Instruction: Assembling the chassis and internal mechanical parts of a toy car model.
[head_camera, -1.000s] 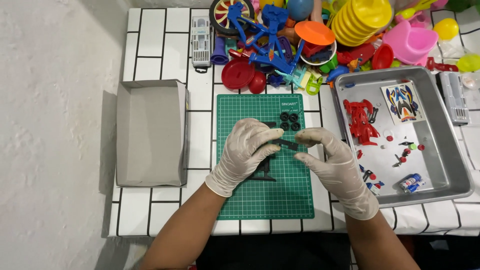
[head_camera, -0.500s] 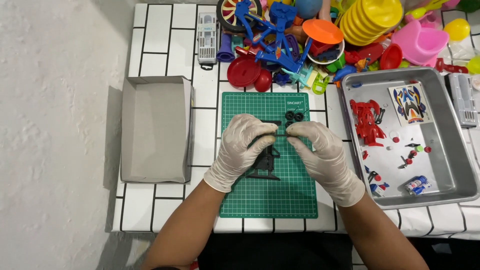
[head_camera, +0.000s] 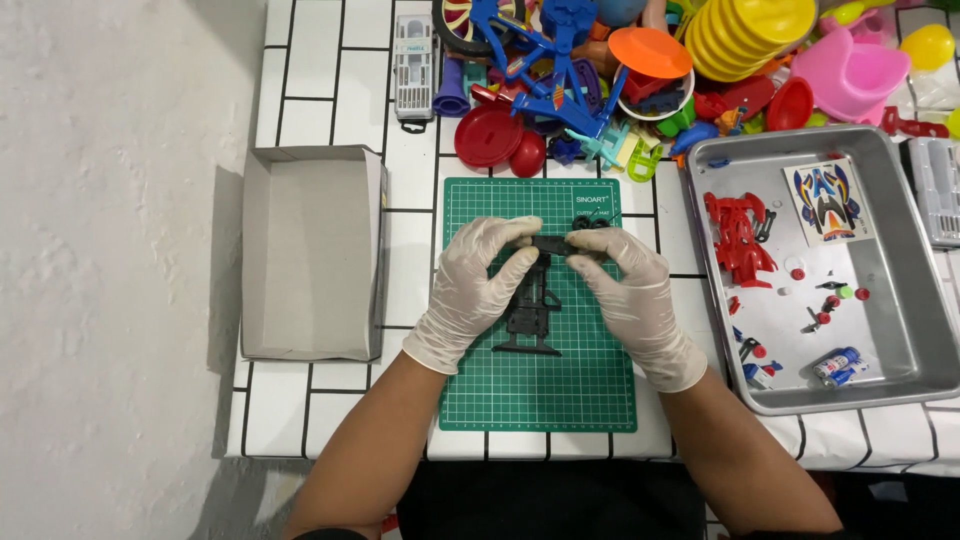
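Centrally in the frame, the gloved left hand and right hand both pinch the top end of a black toy car chassis, fingers closed on it, over the green cutting mat. At right, a metal tray holds a red car body.

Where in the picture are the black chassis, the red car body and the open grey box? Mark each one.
black chassis (head_camera: 528, 315), head view, on its lower frame below the hands.
red car body (head_camera: 738, 236), head view, on its middle.
open grey box (head_camera: 305, 250), head view, on its bare floor.
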